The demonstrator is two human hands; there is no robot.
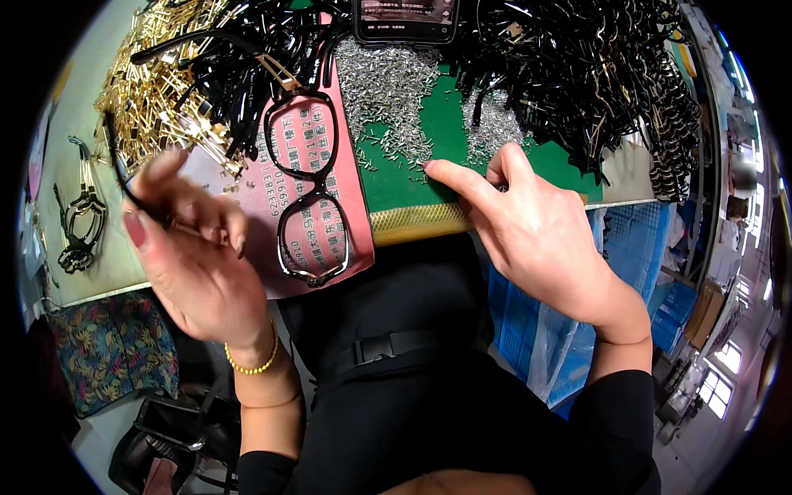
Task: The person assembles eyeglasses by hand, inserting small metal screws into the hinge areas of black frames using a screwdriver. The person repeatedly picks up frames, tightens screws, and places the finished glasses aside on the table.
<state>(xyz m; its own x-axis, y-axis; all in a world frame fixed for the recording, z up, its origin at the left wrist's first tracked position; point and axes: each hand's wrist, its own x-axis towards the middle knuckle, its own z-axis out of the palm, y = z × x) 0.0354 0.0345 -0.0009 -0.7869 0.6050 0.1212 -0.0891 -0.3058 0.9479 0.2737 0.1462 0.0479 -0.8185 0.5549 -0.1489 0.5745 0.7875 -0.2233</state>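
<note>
A black eyeglass frame [316, 186] lies on a pink printed sheet [355, 198], with one black-and-gold temple attached at its far end. My left hand [198, 264], blurred by motion, is raised left of it. Its fingers are curled round a loose temple [118, 157], whose thin black end sticks out past the thumb. My right hand [540, 227] rests over the green mat [445, 124]. One fingertip touches the near edge of a pile of small silver screws [388, 91]; the other fingers are bent under. A small dark spot shows between them, too little to name.
Gold temple parts [157, 82] heap at the far left, black temples [569, 74] at the far right. A phone [406, 21] stands at the back. Another screw pile [491, 124] lies near my right hand. More glasses frames [82, 219] lie left. Blue crates [623, 256] stand right.
</note>
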